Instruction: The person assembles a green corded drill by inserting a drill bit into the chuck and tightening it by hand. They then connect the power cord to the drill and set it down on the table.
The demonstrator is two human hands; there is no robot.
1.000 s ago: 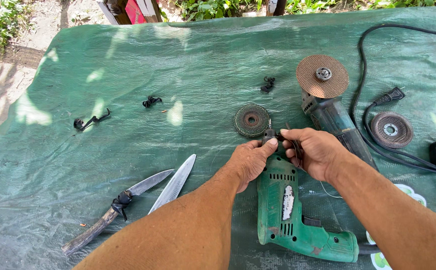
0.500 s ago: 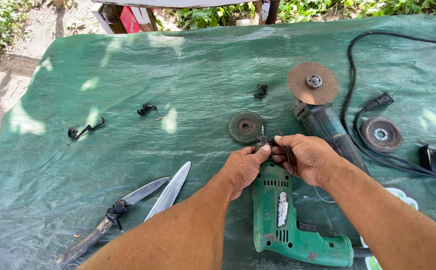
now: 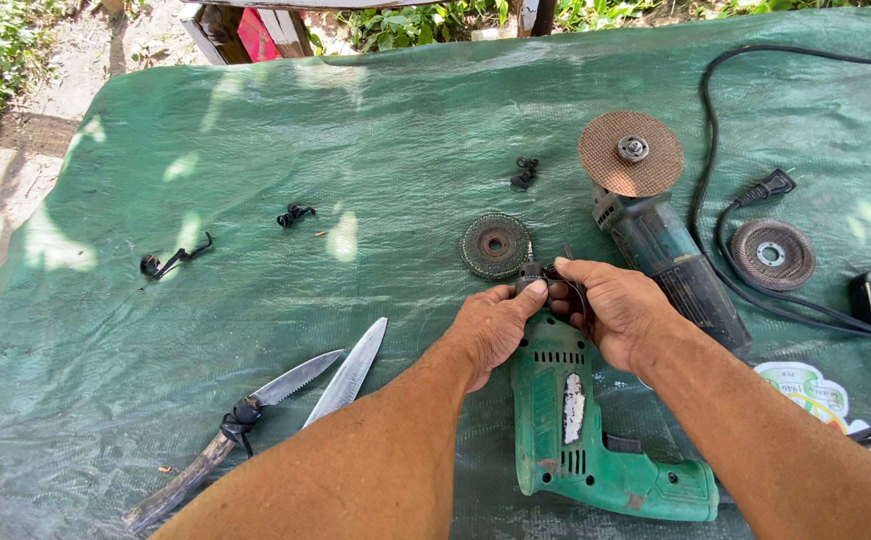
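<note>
Your green electric drill (image 3: 581, 430) lies flat on the tarp-covered desk (image 3: 256, 130), handle toward you and nose pointing away, which leaves the chuck (image 3: 533, 276) free for both hands to work on. Your left hand (image 3: 491, 328) has its grip closed around the chuck from the left, thumb and forefinger pinching it, seemingly to steady it. Your right hand (image 3: 621, 310) is curled tight from the right around something small and dark at the chuck; what exactly it holds is hidden by the fingers. Just beyond the nose, almost touching, sits a dark flap disc (image 3: 496, 245), close enough to crowd your fingers. To the right, near your right wrist, lies an angle grinder (image 3: 671, 255) with its brown cutting disc (image 3: 631, 152) facing up, and its black cord (image 3: 721, 250) loops further right past a second abrasive wheel (image 3: 773, 254). On the near left, well apart, lie a serrated knife (image 3: 246, 410) and a plain blade (image 3: 351, 372). Small black scraps (image 3: 296, 214) lie scattered on the far left.
</note>
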